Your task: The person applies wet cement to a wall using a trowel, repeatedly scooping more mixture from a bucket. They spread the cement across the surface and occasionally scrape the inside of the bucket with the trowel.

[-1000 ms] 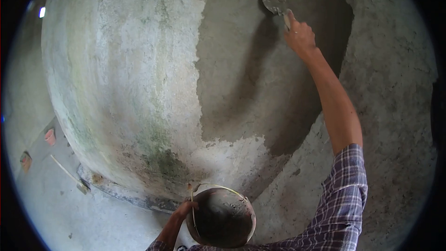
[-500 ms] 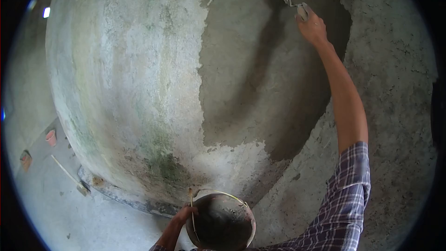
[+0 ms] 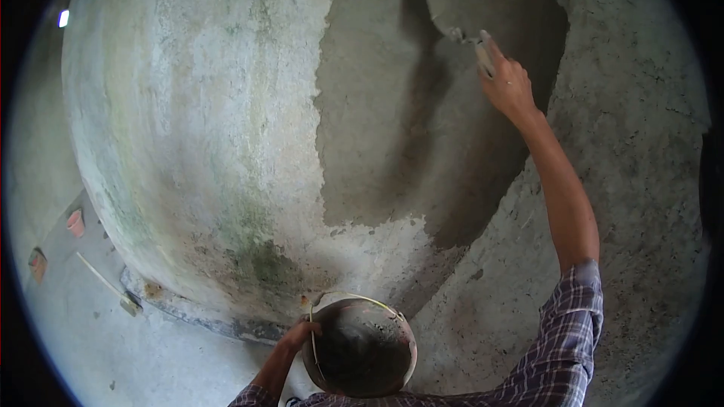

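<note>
My right hand [image 3: 513, 89] is closed around the handle of a trowel [image 3: 485, 60]. The trowel's grey blade lies over the upper part of a damp, darker patch of plaster [image 3: 369, 120] on the curved wall, and a dark shadow falls beside it. At the bottom of the view, my left hand [image 3: 305, 332] grips the left rim of a bucket [image 3: 413, 350]. Some dark grey wet mix shows inside the bucket, and its thin wire handle stands up along the far rim. The bucket is close against my body.
Pale, stained old wall [image 3: 196, 105] curves away to the left, and a rough grey wall [image 3: 633, 181] meets the patch at the right. On the floor at the left are a pink pot [image 3: 75, 224], a reddish block-like object [image 3: 38, 264] and a long-handled tool [image 3: 105, 280].
My right hand has brought the trowel down and slightly left across the damp patch. My left hand still holds the bucket rim. The view has shifted slightly.
</note>
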The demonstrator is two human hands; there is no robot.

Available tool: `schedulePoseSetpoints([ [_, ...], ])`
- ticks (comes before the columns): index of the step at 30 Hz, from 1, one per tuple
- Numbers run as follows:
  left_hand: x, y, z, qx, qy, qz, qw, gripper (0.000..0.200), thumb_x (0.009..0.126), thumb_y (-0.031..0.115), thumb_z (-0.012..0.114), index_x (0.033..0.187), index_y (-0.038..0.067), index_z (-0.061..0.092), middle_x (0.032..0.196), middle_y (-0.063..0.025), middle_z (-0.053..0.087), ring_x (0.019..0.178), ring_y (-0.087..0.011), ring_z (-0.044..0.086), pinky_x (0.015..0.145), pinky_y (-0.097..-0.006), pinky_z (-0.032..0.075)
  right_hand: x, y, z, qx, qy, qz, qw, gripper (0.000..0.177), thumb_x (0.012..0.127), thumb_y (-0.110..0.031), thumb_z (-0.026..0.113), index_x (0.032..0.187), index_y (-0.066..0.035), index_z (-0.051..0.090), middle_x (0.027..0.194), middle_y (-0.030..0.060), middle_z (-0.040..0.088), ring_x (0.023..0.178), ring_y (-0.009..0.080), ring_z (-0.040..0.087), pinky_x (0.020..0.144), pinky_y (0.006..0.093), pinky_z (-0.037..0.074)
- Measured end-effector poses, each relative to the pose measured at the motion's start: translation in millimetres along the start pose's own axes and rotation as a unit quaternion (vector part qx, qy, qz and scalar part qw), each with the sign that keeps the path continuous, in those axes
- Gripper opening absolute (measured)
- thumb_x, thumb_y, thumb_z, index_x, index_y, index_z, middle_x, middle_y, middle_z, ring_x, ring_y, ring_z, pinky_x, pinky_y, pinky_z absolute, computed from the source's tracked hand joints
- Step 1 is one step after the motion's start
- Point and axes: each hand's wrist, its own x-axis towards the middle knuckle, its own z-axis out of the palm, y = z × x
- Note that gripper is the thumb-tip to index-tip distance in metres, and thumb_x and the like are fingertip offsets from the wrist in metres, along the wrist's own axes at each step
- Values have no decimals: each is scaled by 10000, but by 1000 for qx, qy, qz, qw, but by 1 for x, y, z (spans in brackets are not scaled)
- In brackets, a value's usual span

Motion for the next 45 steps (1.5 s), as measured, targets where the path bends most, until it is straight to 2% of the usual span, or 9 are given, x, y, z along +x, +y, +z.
schedulePoseSetpoints([
  [5,0,-13,-10,-12,8,11,1000,105,635,79,600,729,39,622,670,-28,576,647,-148,541,619,-288,421,66,23,13,64,126,113,983,606,825,-268,598,1381,-121,410,1025,273,636,964,462,601,844,503,491],
  [17,-31,32,-7,16,40,-28,999,202,608,101,591,795,37,630,702,-24,586,638,-174,560,629,-290,449,70,-106,35,248,28,131,959,613,808,-247,612,1351,-51,406,1003,242,642,995,424,607,892,475,482],
  [22,-8,22,-11,17,2,-52,999,185,622,92,587,792,32,627,690,-23,573,623,-185,562,614,-295,453,-79,-118,19,371,70,79,923,404,799,-187,592,1109,34,458,834,267,626,780,454,615,701,486,491],
  [26,-3,32,-2,40,-18,-24,999,180,624,67,597,794,18,629,680,-31,584,608,-175,566,586,-297,454,-270,-129,33,446,-76,152,879,344,803,-177,631,1075,-9,504,793,136,627,688,227,628,629,372,504],
  [34,8,30,15,50,-10,7,999,117,651,37,626,766,15,631,651,-41,597,607,-148,579,577,-281,449,-530,-155,15,505,-356,496,609,455,856,-432,629,1006,-4,604,680,48,606,624,137,587,613,313,489],
  [36,2,30,21,62,9,-19,998,80,668,34,620,748,24,625,651,-33,596,613,-143,578,591,-281,451,-549,-143,2,411,-300,401,762,452,814,-408,674,1005,-2,615,742,110,658,671,240,648,644,354,508],
  [40,-6,34,36,115,-13,20,993,78,659,21,615,735,35,627,680,-23,604,637,-134,571,609,-289,455,-555,-83,-9,224,-517,227,794,703,704,-412,713,1198,52,527,910,231,665,847,415,650,771,439,514],
  [42,-11,36,43,114,8,12,993,322,613,-14,626,935,-8,620,726,-36,620,688,-139,590,651,-303,483,-534,-71,-24,239,-514,192,801,854,752,-530,626,1335,55,406,936,212,676,888,408,642,810,464,500],
  [45,-22,36,50,130,8,32,991,48,727,18,603,761,48,616,679,-36,608,641,-136,595,622,-287,489,-523,-69,-26,228,-505,92,827,740,753,-419,664,1260,73,443,922,231,661,862,419,637,803,482,488],
])
